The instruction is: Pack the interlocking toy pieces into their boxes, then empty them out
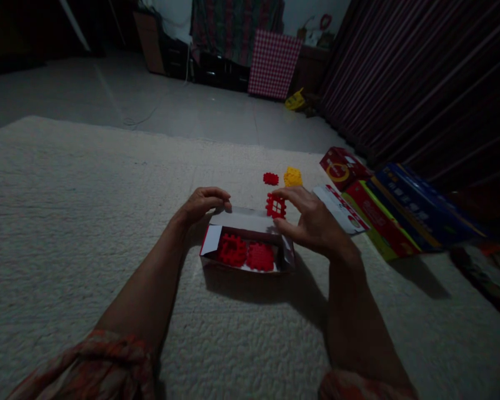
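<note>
An open cardboard box (250,222) stands in front of me on the pale mat, its lid flap raised on the far side. Inside lie red toothed building pieces: a stack with openings (232,250) on the left and a solid-faced stack (260,256) on the right. My right hand (310,219) pinches a red window-shaped building piece (276,206) between thumb and fingers, above the box's far right corner. At the far left corner, my left hand (204,204) is closed with curled fingers, fingertips at the edge of the lid flap.
Beyond the box lie a red piece (270,178) and a yellow stack of pieces (293,176). To the right stand a dark red box (344,166), a red and green box (381,219) and a large blue box (425,205). A white and red carton (340,208) leans near them.
</note>
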{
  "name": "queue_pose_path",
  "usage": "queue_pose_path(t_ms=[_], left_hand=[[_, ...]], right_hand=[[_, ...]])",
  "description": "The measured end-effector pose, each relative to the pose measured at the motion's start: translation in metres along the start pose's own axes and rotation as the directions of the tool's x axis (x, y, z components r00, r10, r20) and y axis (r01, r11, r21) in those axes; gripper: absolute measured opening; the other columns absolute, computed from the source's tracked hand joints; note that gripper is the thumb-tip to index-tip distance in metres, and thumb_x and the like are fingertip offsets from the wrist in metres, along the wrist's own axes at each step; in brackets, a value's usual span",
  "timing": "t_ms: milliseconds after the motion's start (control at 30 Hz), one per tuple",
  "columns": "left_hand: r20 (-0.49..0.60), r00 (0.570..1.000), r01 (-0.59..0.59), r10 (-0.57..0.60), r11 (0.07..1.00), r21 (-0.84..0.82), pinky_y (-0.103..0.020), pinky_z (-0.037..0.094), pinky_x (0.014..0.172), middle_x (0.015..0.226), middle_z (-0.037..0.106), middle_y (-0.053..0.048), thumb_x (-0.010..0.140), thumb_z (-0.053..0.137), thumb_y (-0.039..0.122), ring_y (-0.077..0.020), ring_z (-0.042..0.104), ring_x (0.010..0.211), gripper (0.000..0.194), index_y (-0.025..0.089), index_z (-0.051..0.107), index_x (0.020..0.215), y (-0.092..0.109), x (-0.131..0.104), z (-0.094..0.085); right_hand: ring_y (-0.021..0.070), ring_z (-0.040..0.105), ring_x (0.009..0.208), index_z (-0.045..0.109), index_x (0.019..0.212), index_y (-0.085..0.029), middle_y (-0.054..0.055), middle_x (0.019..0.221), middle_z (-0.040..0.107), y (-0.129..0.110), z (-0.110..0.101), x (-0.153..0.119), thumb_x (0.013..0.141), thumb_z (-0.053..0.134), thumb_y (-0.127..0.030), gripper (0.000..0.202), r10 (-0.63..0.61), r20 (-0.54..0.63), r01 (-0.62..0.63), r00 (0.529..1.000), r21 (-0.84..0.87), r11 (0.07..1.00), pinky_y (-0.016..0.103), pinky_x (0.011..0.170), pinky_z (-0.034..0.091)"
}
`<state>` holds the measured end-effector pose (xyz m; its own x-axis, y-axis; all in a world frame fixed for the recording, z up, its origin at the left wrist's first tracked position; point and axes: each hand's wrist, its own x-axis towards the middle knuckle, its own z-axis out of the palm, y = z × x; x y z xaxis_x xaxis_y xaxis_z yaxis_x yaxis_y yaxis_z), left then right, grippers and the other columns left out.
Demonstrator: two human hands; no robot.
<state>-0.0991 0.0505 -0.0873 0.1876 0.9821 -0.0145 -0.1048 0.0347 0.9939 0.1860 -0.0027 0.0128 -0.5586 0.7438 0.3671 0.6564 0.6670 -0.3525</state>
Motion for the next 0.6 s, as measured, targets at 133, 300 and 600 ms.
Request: queue_pose_path(t_ms=[133,300,600], left_hand=[[0.001,1.000,-0.007,0.007,1.000,-0.013,-0.030,0.043,0.062,0.068,0.074,-0.004,0.059,0.067,0.019,-0.0157,0.063,0.063,0.017,0.019,0.073,0.074,0.001,-0.001,0.001],[0.004,1.000,-0.014,0.014,1.000,0.005,-0.032,0.044,0.064,0.070,0.075,-0.005,0.061,0.066,0.019,-0.0169,0.064,0.065,0.016,0.019,0.073,0.075,0.000,0.000,0.000],[0.000,1.000,0.002,-0.002,1.000,-0.031,-0.030,0.042,0.060,0.067,0.074,-0.004,0.060,0.067,0.015,-0.0147,0.059,0.058,0.015,0.020,0.076,0.071,-0.001,0.000,0.001]], right_hand=[[0.0272,0.062,0.115,0.061,0.124,-0.021,0.012,0.123,0.066,-0.045,0.000,-0.016,0.085,0.064,-0.021,0.039,-0.088,0.141,0.068,0.986,0.141,0.988,0.046,0.100,0.050],[0.0287,0.061,0.114,0.062,0.121,-0.021,0.013,0.121,0.068,-0.055,0.006,-0.039,0.085,0.067,-0.021,0.037,-0.036,0.237,0.021,0.971,0.065,0.998,0.049,0.101,0.047],[0.0294,0.060,0.113,0.062,0.120,-0.020,0.013,0.119,0.068,-0.052,0.006,-0.044,0.085,0.070,-0.022,0.035,0.028,0.275,-0.020,0.961,-0.034,0.999,0.049,0.102,0.044]])
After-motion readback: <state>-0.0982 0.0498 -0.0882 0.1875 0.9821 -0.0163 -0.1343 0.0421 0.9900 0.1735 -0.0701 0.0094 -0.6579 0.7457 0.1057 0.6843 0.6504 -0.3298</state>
